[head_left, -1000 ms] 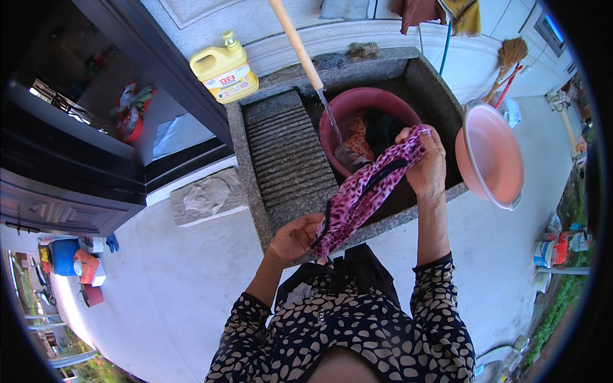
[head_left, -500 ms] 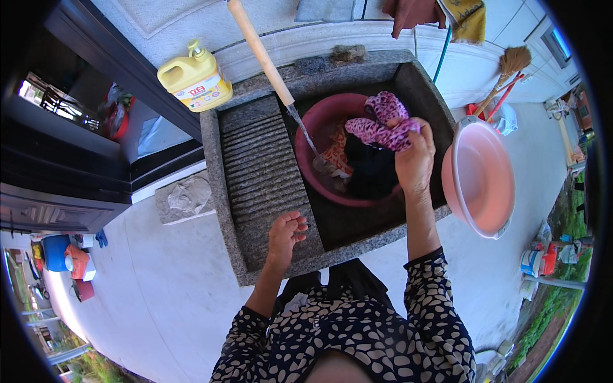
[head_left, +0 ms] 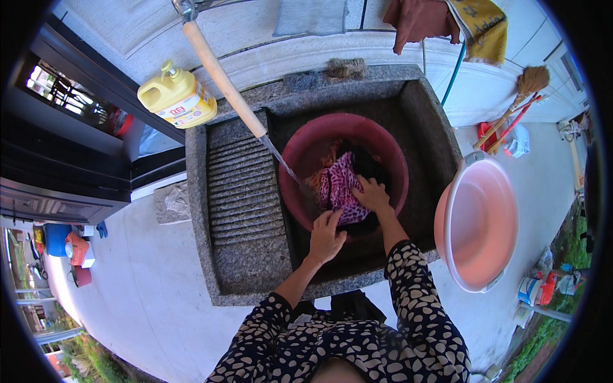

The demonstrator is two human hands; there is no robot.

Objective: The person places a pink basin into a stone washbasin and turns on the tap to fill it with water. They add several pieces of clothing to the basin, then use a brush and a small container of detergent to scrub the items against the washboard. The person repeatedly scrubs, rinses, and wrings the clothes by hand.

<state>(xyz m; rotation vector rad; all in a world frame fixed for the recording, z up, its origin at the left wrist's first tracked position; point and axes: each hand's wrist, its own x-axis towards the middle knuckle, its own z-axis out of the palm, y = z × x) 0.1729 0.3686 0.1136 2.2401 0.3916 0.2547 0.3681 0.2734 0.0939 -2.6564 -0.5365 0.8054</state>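
Observation:
A dark pink basin [head_left: 397, 150] stands in the stone sink, holding a pink-and-black patterned cloth [head_left: 340, 182] on top of a black cloth [head_left: 373, 167]. My right hand [head_left: 373, 195] lies on the patterned cloth's right side, fingers stretched out. At the cloth's near edge is my left hand [head_left: 327, 237], its fingers apart and the tips at the fabric. Bits of an orange-and-white cloth [head_left: 318, 179] show beside it. Water [head_left: 281, 158] runs from a pale tube [head_left: 223, 80] into the basin's left side.
The stone sink [head_left: 246, 274] has a ridged washboard [head_left: 246, 191] on its left. A yellow pump bottle [head_left: 177, 96] stands at its far left corner. A light pink basin [head_left: 479, 220] leans at the right side. A brush-like pad [head_left: 347, 68] rests on the back rim.
My right hand has lowered the patterned cloth into the basin and spread its fingers on it. My left hand has moved from the washboard rightward to the cloth. The view has shifted slightly.

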